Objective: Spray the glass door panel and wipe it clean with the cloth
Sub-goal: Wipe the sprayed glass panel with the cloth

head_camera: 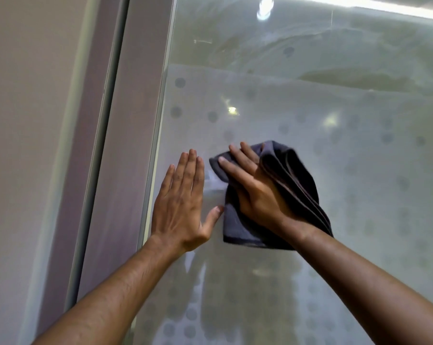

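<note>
The glass door panel (335,158) fills the middle and right of the head view; it is frosted with a pattern of grey dots and shows smeared streaks near the top. My right hand (252,188) presses a folded dark grey cloth (297,185) flat against the glass. My left hand (183,202) lies flat on the glass just left of the cloth, fingers straight and together, thumb almost touching the cloth's edge. No spray bottle is in view.
The panel's left edge runs along a pale metal frame strip (155,145). Left of it stand a mauve door jamb (105,170) and a pale wall (31,145). Ceiling lights reflect in the glass.
</note>
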The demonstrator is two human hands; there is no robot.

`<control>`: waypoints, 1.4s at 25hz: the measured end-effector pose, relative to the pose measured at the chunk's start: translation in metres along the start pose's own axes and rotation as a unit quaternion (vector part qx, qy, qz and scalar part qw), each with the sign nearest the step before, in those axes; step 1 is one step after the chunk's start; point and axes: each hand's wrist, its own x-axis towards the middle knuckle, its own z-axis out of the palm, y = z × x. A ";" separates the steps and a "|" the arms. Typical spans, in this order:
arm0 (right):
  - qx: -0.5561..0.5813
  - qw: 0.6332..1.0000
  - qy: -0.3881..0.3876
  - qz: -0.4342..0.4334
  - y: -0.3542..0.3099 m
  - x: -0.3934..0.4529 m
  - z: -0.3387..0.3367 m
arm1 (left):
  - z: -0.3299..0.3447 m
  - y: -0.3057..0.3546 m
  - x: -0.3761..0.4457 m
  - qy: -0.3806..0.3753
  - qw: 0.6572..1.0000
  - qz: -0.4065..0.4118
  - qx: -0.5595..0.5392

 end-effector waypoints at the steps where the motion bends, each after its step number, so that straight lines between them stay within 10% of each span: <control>1: -0.006 1.000 -0.016 -0.001 0.001 -0.015 -0.004 | 0.000 0.001 -0.001 -0.002 1.000 0.000 0.000; 10: -0.192 0.951 0.065 0.234 0.041 -0.072 -0.043 | 0.001 0.003 -0.002 -0.019 1.000 -0.010 0.010; 16: -0.176 0.959 0.077 0.209 0.031 -0.033 -0.027 | 0.002 0.004 -0.001 -0.017 1.000 -0.010 0.014; 21: -0.159 0.987 0.014 0.018 0.024 -0.063 -0.027 | 0.000 0.004 -0.001 -0.012 1.000 -0.010 0.006; 28: -0.153 0.964 0.099 0.194 0.026 -0.023 -0.026 | 0.000 0.006 -0.003 0.005 0.999 -0.042 -0.009; 35: -0.076 0.996 0.046 0.021 0.012 -0.041 -0.009 | -0.002 0.002 -0.007 0.007 0.999 -0.047 -0.014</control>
